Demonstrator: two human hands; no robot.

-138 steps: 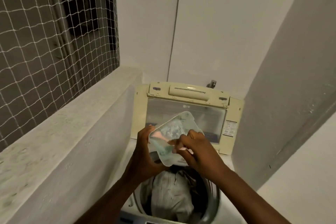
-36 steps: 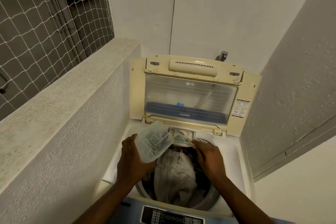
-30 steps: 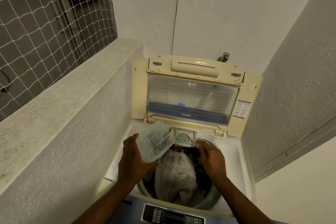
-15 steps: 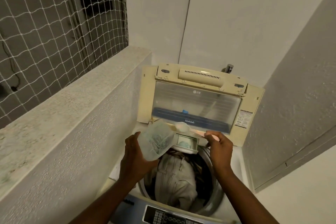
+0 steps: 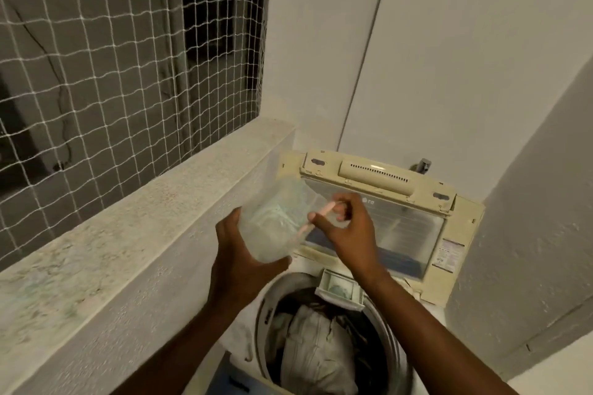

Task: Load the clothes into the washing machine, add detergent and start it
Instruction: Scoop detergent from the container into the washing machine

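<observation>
The top-loading washing machine (image 5: 462,234) stands with its cream lid raised against the wall. Clothes (image 5: 314,349), a pale garment on top, fill the drum. Its detergent drawer (image 5: 339,289) is pulled out over the drum's far rim, with powder in it. My left hand (image 5: 239,253) holds a clear plastic detergent container (image 5: 276,221) from below, raised in front of the lid. My right hand (image 5: 349,224) grips a pink scoop (image 5: 316,218) whose end is at the container's mouth.
A speckled stone ledge (image 5: 128,228) runs along the left, with a white net (image 5: 112,51) over the opening above it. White walls close in behind and to the right. A tap (image 5: 423,165) pokes out behind the lid.
Both hands rose from the drawer to lid height. The right hand brought the pink scoop back to the container. The view tilted up and left.
</observation>
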